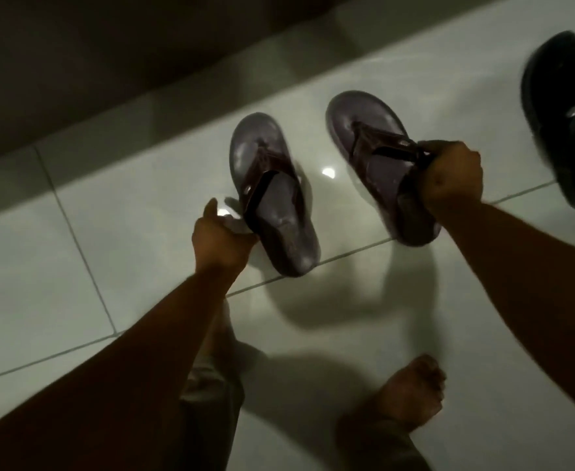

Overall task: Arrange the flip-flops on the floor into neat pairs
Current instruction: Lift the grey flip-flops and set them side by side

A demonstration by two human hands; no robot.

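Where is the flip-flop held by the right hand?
Head view, right of centre: the right hand grips the right flip-flop by its strap, beside the left flip-flop, over the white tiled floor.

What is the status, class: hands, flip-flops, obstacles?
Left hand grips left flip-flop. Right hand grips right flip-flop. Dark footwear far right, apart.

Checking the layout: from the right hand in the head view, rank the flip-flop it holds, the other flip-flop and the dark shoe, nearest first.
1. Right flip-flop, gripped by the right hand.
2. Dark shoe, at the right edge.
3. Left flip-flop, toward the left, held by the left hand.
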